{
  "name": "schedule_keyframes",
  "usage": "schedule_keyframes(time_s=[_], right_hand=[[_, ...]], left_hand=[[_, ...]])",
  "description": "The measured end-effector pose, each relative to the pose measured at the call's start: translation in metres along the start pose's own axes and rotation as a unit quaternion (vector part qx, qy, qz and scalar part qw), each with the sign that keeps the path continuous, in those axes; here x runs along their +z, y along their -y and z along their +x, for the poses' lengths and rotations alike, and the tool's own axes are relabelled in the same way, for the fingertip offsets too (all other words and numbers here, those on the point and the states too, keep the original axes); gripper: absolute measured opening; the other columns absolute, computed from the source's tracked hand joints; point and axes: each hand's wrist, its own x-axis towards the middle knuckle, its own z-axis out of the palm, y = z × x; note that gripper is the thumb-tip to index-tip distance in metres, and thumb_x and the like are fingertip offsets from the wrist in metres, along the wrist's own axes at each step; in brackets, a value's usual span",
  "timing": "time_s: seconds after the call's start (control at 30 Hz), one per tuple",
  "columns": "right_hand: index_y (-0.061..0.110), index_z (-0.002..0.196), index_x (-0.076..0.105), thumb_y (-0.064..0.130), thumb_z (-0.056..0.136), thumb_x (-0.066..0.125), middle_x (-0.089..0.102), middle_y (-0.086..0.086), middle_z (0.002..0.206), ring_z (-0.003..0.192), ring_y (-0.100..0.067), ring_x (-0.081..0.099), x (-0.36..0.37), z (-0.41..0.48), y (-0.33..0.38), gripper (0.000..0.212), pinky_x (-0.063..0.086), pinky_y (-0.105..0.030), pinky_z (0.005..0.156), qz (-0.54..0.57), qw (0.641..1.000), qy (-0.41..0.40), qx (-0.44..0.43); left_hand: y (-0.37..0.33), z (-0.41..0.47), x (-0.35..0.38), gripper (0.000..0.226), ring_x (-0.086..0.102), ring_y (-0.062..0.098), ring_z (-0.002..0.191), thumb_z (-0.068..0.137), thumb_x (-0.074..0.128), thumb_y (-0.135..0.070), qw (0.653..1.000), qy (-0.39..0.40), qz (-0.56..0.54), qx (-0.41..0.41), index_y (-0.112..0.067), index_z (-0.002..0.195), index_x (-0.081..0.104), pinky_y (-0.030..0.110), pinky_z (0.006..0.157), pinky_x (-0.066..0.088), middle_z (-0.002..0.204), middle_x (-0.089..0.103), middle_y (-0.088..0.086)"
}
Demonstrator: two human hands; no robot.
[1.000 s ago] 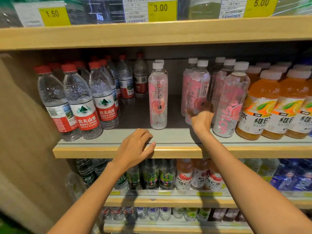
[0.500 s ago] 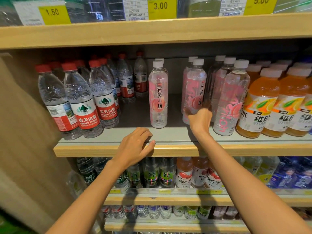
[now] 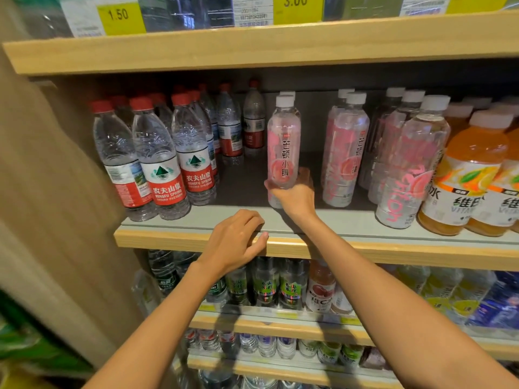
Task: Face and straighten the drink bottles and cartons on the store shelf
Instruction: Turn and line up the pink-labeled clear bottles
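Note:
A pink-labelled clear bottle (image 3: 283,141) with a white cap stands alone near the shelf's (image 3: 351,220) front, label facing me. My right hand (image 3: 295,199) grips its lower part. My left hand (image 3: 238,238) rests with curled fingers on the shelf's wooden front edge, holding no bottle. Right of the held bottle stands another pink bottle (image 3: 344,153), set further back, its label turned sideways. Further right a tilted pink bottle (image 3: 411,164) leans at the front.
Red-capped water bottles (image 3: 164,161) fill the shelf's left part in rows. Orange juice bottles (image 3: 471,175) stand at the right. A wooden side panel (image 3: 56,192) bounds the left. Price tags sit on the shelf above; more drinks fill the lower shelves (image 3: 280,287).
My right hand left the pink bottle on the right, moved left, and took hold of the lone pink bottle. My left hand stayed on the shelf edge.

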Motion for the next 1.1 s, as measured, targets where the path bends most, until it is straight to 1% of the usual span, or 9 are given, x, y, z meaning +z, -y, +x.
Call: schedule_keyframes(time_s=[0.13,0.2,0.3,0.43,0.53,0.67,0.83,0.97,1.1], right_hand=[[0.005,0.125,0.051,0.036,0.076,0.077,0.058,-0.013,0.121,0.115,-0.029,0.054,-0.002,0.001,-0.001,0.064,0.048,-0.041,0.096,-0.007,1.0,0.011,-0.003],[0.002,0.108,0.064,0.035,0.077,0.076,0.067,-0.012,0.105,0.1,-0.027,0.063,-0.01,-0.007,0.0,0.047,0.054,-0.034,0.082,-0.024,0.999,0.015,-0.033],[0.004,0.096,0.061,0.033,0.075,0.078,0.066,-0.003,0.089,0.081,-0.015,0.064,-0.027,-0.026,0.004,0.04,0.052,-0.02,0.064,-0.023,0.996,0.016,-0.079],[0.015,0.104,0.044,0.024,0.071,0.08,0.053,0.014,0.088,0.077,0.003,0.055,-0.042,-0.056,0.015,0.049,0.042,-0.003,0.06,0.025,0.992,0.057,-0.109],[0.018,0.104,0.043,0.016,0.068,0.078,0.055,0.012,0.086,0.071,0.01,0.056,-0.046,-0.08,0.02,0.051,0.039,-0.002,0.056,0.034,0.987,0.086,-0.13],[0.019,0.101,0.039,0.01,0.066,0.075,0.054,0.01,0.084,0.072,0.005,0.056,-0.049,-0.102,0.024,0.051,0.038,-0.006,0.055,0.031,0.986,0.085,-0.141],[0.025,0.115,0.045,0.032,0.069,0.079,0.065,0.01,0.101,0.092,-0.005,0.064,-0.064,-0.117,0.029,0.058,0.047,-0.012,0.073,0.128,0.975,0.141,-0.117],[0.016,0.118,0.055,0.057,0.055,0.082,0.071,0.001,0.106,0.099,-0.015,0.067,-0.091,-0.11,0.03,0.08,0.052,-0.027,0.086,0.282,0.902,0.327,-0.009],[0.003,0.128,0.047,0.054,0.067,0.078,0.066,-0.018,0.111,0.102,-0.031,0.064,-0.096,-0.112,0.027,0.086,0.05,-0.044,0.094,0.399,0.751,0.523,0.053]], left_hand=[[-0.001,0.001,-0.002,0.032,0.059,0.021,0.098,0.095,0.047,-0.034,0.997,-0.021,-0.036,-0.063,-0.009,0.103,0.065,0.032,0.074,0.046,0.106,0.065,0.003],[-0.001,0.005,-0.006,0.02,0.058,0.016,0.1,0.097,0.052,-0.024,0.986,-0.063,-0.093,-0.124,-0.011,0.106,0.065,0.03,0.08,0.047,0.11,0.065,0.002],[-0.012,0.026,-0.026,0.019,0.057,0.003,0.093,0.098,0.052,-0.024,0.944,-0.131,-0.229,-0.199,-0.015,0.108,0.065,0.006,0.079,0.042,0.109,0.067,0.0],[-0.041,0.067,-0.058,0.022,0.061,0.019,0.106,0.099,0.048,-0.036,0.858,-0.14,-0.429,-0.246,-0.019,0.105,0.061,0.035,0.097,0.047,0.112,0.066,0.005],[-0.066,0.081,-0.074,0.032,0.064,0.013,0.103,0.095,0.054,-0.04,0.793,-0.169,-0.528,-0.253,-0.013,0.112,0.061,0.031,0.092,0.051,0.113,0.066,0.005],[-0.085,0.079,-0.078,0.038,0.068,0.012,0.097,0.082,0.074,-0.032,0.768,-0.223,-0.54,-0.262,-0.011,0.112,0.063,0.023,0.082,0.054,0.106,0.07,0.003],[-0.094,0.082,-0.089,0.012,0.068,0.008,0.068,0.078,0.076,-0.016,0.741,-0.213,-0.575,-0.273,-0.014,0.088,0.07,0.022,0.06,0.054,0.075,0.071,-0.002],[-0.08,0.085,-0.105,0.036,0.067,0.018,0.066,0.059,0.078,-0.026,0.647,-0.069,-0.726,-0.222,-0.011,0.089,0.066,0.028,0.062,0.055,0.077,0.07,0.003],[-0.082,0.094,-0.11,0.059,0.06,0.018,0.068,0.051,0.087,-0.028,0.462,0.1,-0.877,-0.08,-0.006,0.097,0.059,0.029,0.066,0.054,0.082,0.062,0.004]])
